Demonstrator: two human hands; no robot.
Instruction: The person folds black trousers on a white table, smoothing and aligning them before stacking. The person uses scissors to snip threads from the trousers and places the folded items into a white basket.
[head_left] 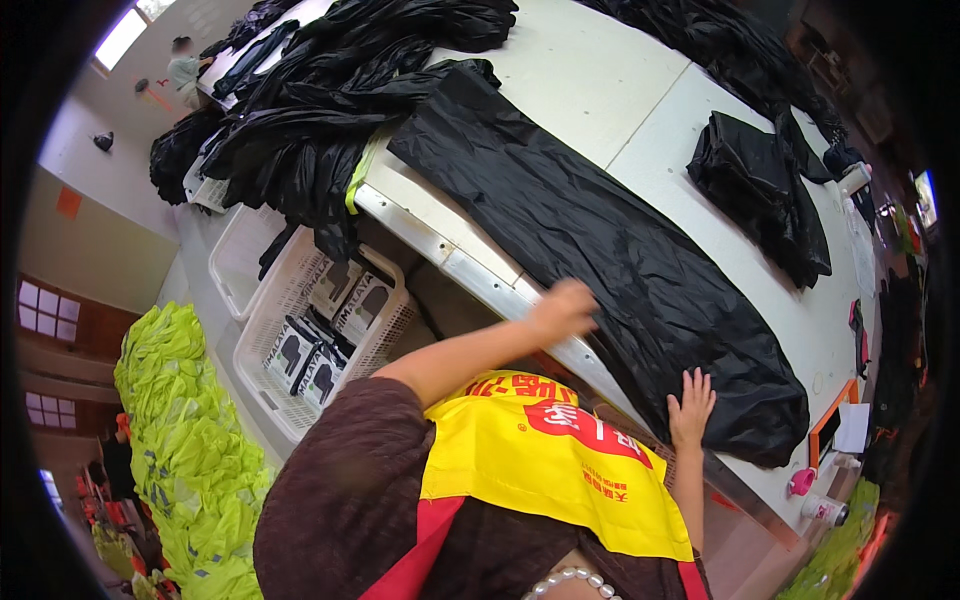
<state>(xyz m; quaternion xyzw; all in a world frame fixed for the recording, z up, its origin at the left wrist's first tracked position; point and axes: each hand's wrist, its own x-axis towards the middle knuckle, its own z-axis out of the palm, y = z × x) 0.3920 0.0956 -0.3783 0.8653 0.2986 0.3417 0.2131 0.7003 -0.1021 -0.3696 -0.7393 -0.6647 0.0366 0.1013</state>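
Note:
A long strip of shiny black fabric (590, 250) lies folded lengthwise across the white table, with wrinkles along it. My left hand (565, 312) is at its near edge, about midway along. The fingers there look bent but are smeared by motion, so their grip does not show. Toward the right end, my right hand (690, 405) rests on the fabric's near edge with its fingers spread.
Black fabric heaps (330, 100) cover the table's far left. A folded black stack (765, 190) lies at right. Below the metal table edge (480, 280) stands a white plastic basket (270, 400) holding printed packs. Yellow-green garments (190, 460) pile at left; a pink tape roll (801, 482) sits right.

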